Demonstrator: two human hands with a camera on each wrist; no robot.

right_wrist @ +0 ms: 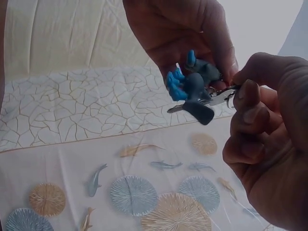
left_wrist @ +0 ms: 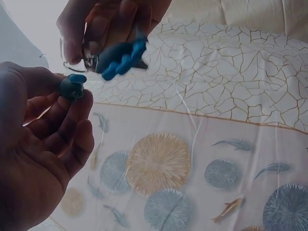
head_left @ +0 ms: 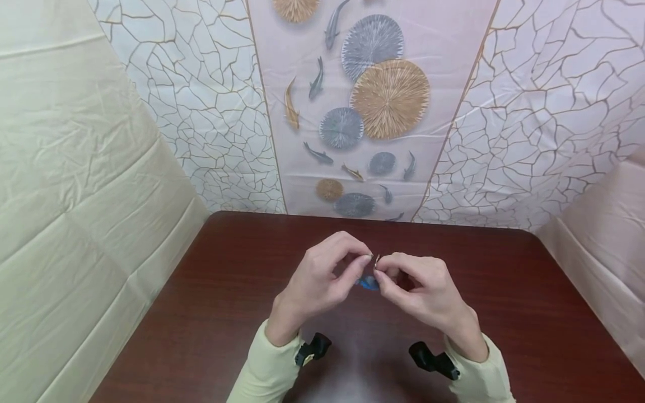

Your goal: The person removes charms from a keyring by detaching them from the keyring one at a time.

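Side hanging, left: pale cloth, creased, running down beside the table.

Table: dark red-brown, rounded far corners, beneath both hands.

Left sleeve: pale yellow-green, with a black wrist device at the cuff.

Left hand: raised above the table; thumb and forefinger pinching a small dark teal piece with a bright blue bit on top; remaining fingers loosely bent.

Back hanging: a central panel printed with fish and round grey and gold discs, flanked by white cloth with gold crackle lines.

Blue lumpy piece: dark body edged with bright blue lumps, located between the two hands, above the table. From where I stand, I cannot tell whether it is joined to the teal piece.

Metal fitting: shiny and narrow, just beside the blue lumpy piece, its end in the right hand's fingertips.

Right hand: facing the left hand, very near it; thumb and forefinger pinching the metal fitting, other fingers curled inward.

Right sleeve: matching colour, with a second black device.

Side hanging, right: pinkish-beige cloth, creased.
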